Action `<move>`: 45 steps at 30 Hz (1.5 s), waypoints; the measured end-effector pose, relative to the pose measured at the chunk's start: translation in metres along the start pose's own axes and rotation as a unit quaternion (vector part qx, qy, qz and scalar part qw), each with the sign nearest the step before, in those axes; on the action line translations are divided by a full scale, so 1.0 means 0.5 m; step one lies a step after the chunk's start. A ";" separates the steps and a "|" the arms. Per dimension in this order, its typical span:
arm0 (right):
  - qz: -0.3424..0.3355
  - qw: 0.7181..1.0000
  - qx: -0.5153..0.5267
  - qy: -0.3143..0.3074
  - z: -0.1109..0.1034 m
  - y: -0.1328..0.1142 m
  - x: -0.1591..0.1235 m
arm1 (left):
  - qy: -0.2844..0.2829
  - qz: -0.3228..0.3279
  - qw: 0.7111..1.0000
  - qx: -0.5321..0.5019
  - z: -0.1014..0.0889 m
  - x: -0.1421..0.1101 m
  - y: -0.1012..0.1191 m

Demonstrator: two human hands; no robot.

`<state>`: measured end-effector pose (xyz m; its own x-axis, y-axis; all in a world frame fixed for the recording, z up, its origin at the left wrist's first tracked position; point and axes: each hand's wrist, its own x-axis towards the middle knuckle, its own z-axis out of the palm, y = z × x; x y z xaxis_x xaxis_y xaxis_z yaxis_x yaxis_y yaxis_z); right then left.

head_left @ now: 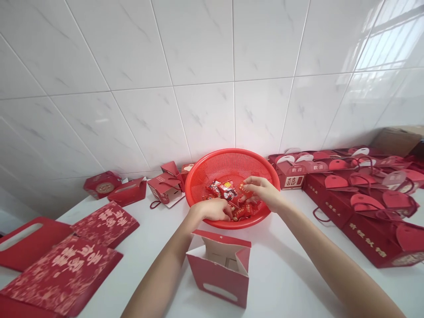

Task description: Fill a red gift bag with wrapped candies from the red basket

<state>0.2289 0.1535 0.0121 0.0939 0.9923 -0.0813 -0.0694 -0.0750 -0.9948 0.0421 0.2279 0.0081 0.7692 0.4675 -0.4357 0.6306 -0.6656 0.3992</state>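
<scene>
The left hand [213, 209] and right hand [264, 191] curled, hold indiscernible, at wrapped sweets [228, 191] in the perforated basket [228, 164]; an open gift box [221, 274] stood before it, presumably for easy reach.

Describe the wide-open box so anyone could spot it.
Find the red basket by the tiled wall. In front of it, on the white tabletop, sits a red box. Unlike the boxes at right, its mouth gapes toward the camera, showing a pale interior.

Wrapped sweets [228, 190] (mostly red) in perforated basket [228, 162], red carton [220, 274] before it, top open
</scene>
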 end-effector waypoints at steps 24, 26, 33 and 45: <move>0.006 0.991 0.088 -0.099 -0.009 0.017 0.010 | 0.257 0.168 0.879 -0.366 -0.012 0.017 -0.041; 0.010 0.990 0.076 -0.119 -0.008 0.018 0.009 | 0.259 0.175 0.877 -0.364 -0.011 0.015 -0.037; 0.002 0.994 0.085 -0.064 -0.007 0.018 0.011 | 0.321 0.135 0.868 -0.355 -0.013 0.021 -0.040; -0.124 0.934 -0.331 0.056 -0.041 0.011 0.025 | 0.210 0.049 0.968 -0.127 0.006 0.008 -0.010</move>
<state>0.2502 0.1635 0.0043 0.1316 0.9736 0.1865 0.5933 0.0734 -0.8016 0.0417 0.2314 0.0021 0.7665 0.6410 -0.0399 0.5170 -0.5789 0.6305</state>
